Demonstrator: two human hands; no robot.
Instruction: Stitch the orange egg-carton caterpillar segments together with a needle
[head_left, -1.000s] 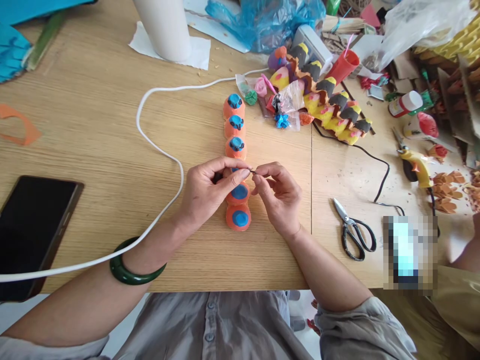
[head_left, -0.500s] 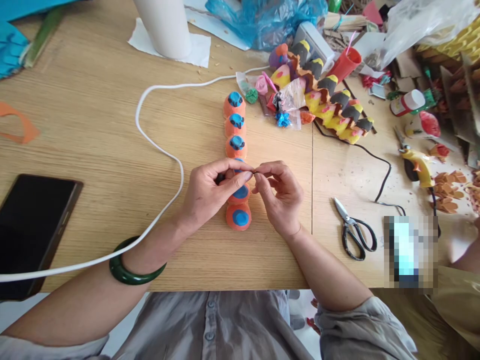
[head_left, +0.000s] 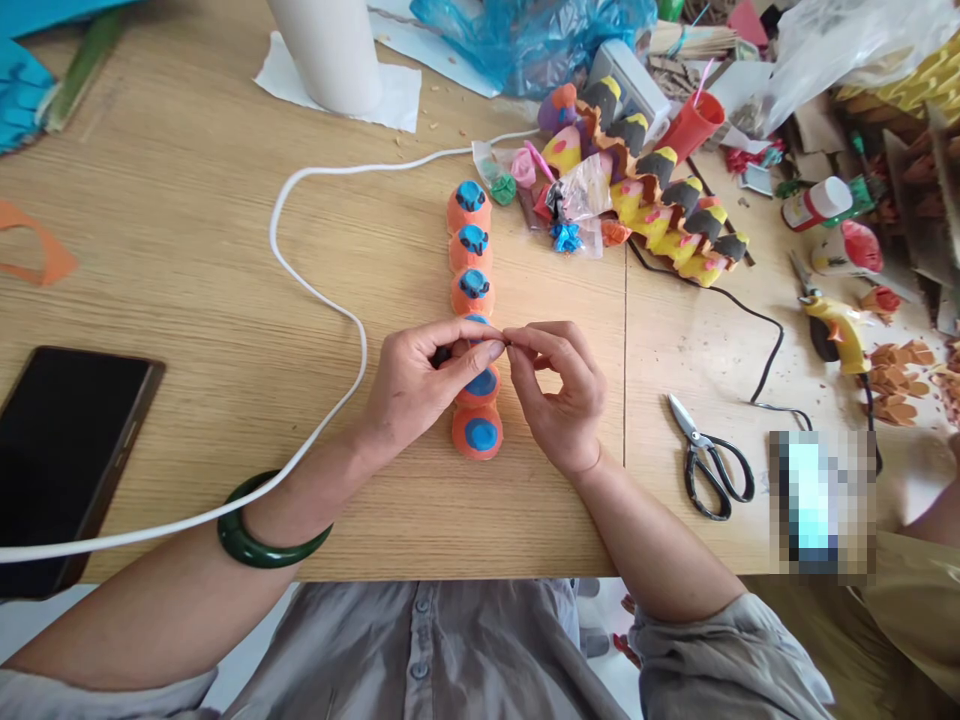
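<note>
An orange bumpy strip (head_left: 477,433) with blue discs lies upright in the view on the wooden table. Its upper three bumps carry small black marks on the blue. Above its lower half, my left hand (head_left: 427,375) pinches a tiny dark piece between thumb and forefinger, with more black material partly hidden in the palm. My right hand (head_left: 559,385) meets it fingertip to fingertip, thumb and forefinger closed on the same tiny dark piece. The hands cover part of the fourth and fifth bumps.
A white cable (head_left: 363,350) curves left of the strip, near a dark phone (head_left: 71,440). Black-handled scissors (head_left: 701,450) lie right. Painted egg-carton pieces (head_left: 660,190) and craft scraps fill the upper right; a person's arm (head_left: 934,510) is at the right edge.
My right hand's fingers have shifted slightly, with the forefinger now more bent and a gap showing between it and the thumb. My left hand stays in nearly the same place.
</note>
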